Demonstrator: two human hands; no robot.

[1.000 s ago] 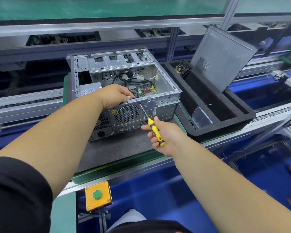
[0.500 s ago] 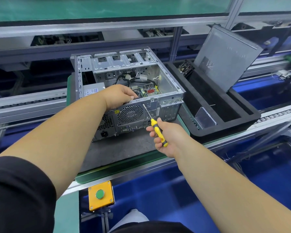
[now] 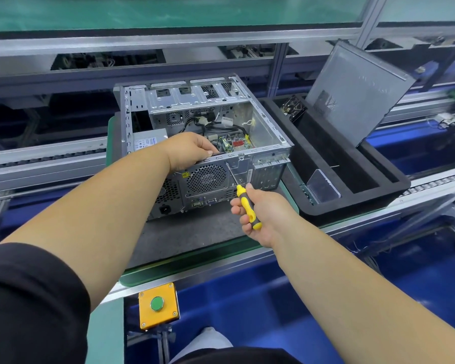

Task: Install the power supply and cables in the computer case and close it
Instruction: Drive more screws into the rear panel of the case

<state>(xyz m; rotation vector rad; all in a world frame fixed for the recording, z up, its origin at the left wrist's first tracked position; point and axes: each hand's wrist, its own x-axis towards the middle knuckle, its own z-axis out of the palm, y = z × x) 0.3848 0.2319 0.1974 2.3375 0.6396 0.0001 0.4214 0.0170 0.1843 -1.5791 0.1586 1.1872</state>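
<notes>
An open grey computer case lies on its side on a dark mat, its rear panel with a round fan grille facing me. The power supply sits inside at the left, with black cables and a board beyond it. My left hand grips the top rear edge of the case. My right hand holds a yellow-and-black screwdriver; its tip touches the rear panel near the top edge. The grey side panel leans upright in a black tray.
The black foam tray stands right of the case, holding a small clear box and a part at its far end. A yellow box with a green button is mounted at the near edge. Conveyor rails run behind and to both sides.
The screwdriver tip has stayed on the rear panel's top edge while my right hand shifted slightly. My left hand keeps its hold on the case.
</notes>
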